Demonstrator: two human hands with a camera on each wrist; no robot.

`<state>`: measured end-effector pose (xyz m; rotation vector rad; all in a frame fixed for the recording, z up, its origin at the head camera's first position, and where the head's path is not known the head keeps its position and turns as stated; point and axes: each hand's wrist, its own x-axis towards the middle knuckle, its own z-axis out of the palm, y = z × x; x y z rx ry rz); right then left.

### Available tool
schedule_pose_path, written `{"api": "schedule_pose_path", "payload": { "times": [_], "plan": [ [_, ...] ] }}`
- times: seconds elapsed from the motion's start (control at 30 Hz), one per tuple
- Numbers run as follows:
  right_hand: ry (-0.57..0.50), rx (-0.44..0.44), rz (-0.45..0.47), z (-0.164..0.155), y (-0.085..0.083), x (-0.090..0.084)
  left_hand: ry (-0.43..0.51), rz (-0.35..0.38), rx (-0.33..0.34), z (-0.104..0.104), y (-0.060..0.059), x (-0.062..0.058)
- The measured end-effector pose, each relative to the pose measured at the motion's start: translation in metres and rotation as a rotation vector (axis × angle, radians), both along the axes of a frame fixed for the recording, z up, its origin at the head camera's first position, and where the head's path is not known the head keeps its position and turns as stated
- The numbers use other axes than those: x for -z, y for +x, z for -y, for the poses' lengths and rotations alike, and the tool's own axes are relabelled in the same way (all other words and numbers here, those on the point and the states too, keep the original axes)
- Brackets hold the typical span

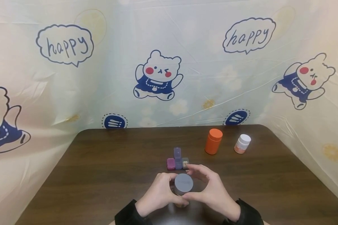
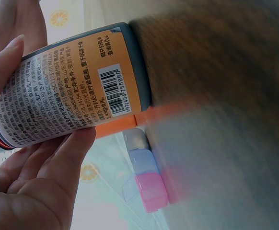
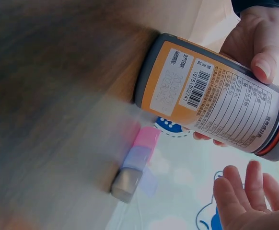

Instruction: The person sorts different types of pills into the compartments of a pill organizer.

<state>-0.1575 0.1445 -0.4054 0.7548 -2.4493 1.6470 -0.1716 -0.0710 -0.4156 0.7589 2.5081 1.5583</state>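
Observation:
A bottle with a grey lid [image 1: 183, 182] stands upright near the front of the table; its orange and white label [image 2: 72, 86] carries printed text and a barcode. My left hand [image 1: 160, 190] grips it from the left side. On the other side my right hand [image 1: 214, 190] is spread, its thumb at the lid's near edge and its fingers [image 3: 245, 191] straight and apart from the bottle. Just beyond is a small pill organizer [image 1: 178, 163] with pink, purple and clear grey compartments. The purple lid is raised, and small pale pieces show in the grey compartment.
An orange bottle [image 1: 213, 142] stands at the back right of the dark wooden table [image 1: 115, 162]. To its right is a small white-capped bottle [image 1: 242, 143]. A printed curtain [image 1: 202, 87] hangs behind the table and along its sides.

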Motion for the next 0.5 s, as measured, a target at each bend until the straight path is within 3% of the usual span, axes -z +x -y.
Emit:
{"api": "schedule_pose_path", "payload": {
  "times": [0.3,0.5],
  "plan": [
    [-0.007,-0.073,0.020,-0.0032,0.0069,-0.0019,0.033,0.047,0.033,0.0016,0.0006,-0.0008],
    [-0.009,-0.122,0.012,0.0034,0.0028,0.0030,0.006,-0.008,0.027,-0.0003,0.0000,0.0001]
  ]
}}
